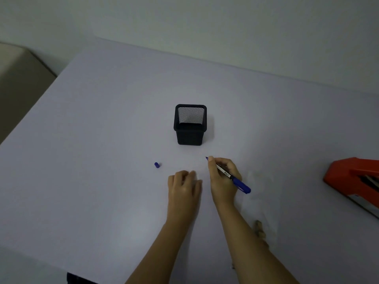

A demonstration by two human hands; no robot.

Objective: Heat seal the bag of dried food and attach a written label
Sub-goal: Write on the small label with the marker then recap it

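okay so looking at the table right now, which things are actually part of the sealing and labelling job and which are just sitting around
In use:
blue marker, uncapped, in the right hand
left hand, pressing flat on the table
clear bag, faint, beside the right forearm
red heat sealer, at the right edge

Lying about:
marker cap
black mesh pen holder, apparently empty

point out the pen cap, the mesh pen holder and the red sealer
pen cap (156, 165), head view, middle of the cap
mesh pen holder (190, 137), head view, front wall
red sealer (346, 173), head view, top of its near end
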